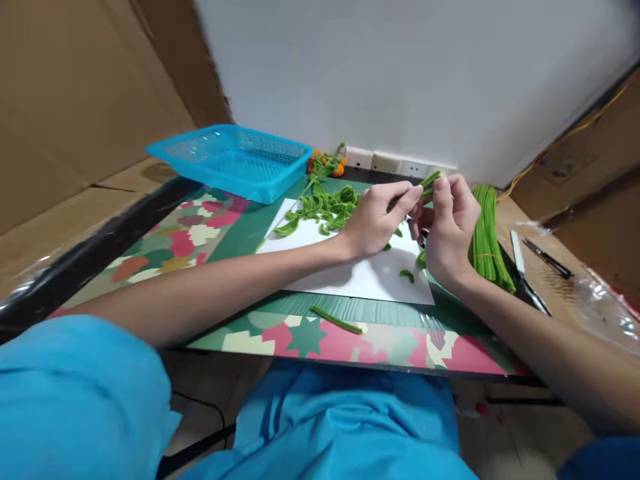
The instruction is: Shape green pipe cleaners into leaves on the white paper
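Left hand (376,220) and right hand (450,223) close together above white paper (345,275), pinching green pipe-cleaner piece (431,179) at fingertips. Bent green pipe-cleaner loops (345,195) heaped on paper's far left; small curled bit (407,275) near front edge. Straight pipe-cleaner length (336,320) on patterned table cover (183,243), nearer the person. Blue plastic basket (280,190) back left, orange flowers (341,167) just beside. Bundled green pipe cleaners (484,233) right of right hand.
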Available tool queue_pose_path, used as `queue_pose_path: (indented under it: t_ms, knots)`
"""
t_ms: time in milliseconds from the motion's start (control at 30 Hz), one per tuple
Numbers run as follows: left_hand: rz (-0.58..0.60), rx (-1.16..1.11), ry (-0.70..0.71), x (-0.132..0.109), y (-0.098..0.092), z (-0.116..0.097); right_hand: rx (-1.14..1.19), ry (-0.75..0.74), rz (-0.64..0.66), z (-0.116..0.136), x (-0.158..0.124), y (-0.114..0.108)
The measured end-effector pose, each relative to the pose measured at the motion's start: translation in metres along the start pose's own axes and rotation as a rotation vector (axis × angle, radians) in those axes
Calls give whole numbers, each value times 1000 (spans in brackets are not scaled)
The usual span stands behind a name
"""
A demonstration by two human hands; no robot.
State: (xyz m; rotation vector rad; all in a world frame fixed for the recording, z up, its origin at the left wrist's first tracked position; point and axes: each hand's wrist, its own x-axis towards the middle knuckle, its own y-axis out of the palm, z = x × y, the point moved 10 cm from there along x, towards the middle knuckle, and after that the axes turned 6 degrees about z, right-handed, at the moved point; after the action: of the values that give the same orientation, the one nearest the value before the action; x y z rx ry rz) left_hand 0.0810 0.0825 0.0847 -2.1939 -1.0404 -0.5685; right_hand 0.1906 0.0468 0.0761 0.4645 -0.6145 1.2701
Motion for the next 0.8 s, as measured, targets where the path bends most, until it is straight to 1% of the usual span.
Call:
queue_pose_path:
  t_ms: [33,100,200,233,300,400,433,500,567,633,700,733,800]
  knots:
    - [-11,-51,-31,-5,0,1,46,15,6,-3,-3,4]
    - [24,-132,-87,-14,5,2,109,50,9,-8,-8,10]
    - [35,-269,-219,-27,7,11,97,144,-1,-17,-18,12]
    - [55,-311,-274,-31,10,14,91,176,8,-19,-21,13]
    - [127,-395,-362,-40,20,17,79,217,39,-17,-27,16]
    - [138,-518,-489,-53,24,23,62,238,85,-9,-35,19]
    - [163,-535,-530,-57,27,24,52,242,93,-7,-37,19]
    - [255,-522,-595,-66,31,26,41,264,139,-6,-40,24]
    - [334,-501,-618,-72,33,27,18,233,206,-3,-42,33]
    - [371,-482,-658,-79,32,31,-15,195,230,-3,-42,38]
    - [395,-459,-690,-85,31,36,-14,219,214,-10,-42,40]
    - [396,-448,-680,-87,30,37,-7,229,193,-14,-42,39]
    - [378,-440,-645,-88,28,39,1,195,186,-16,-41,43]
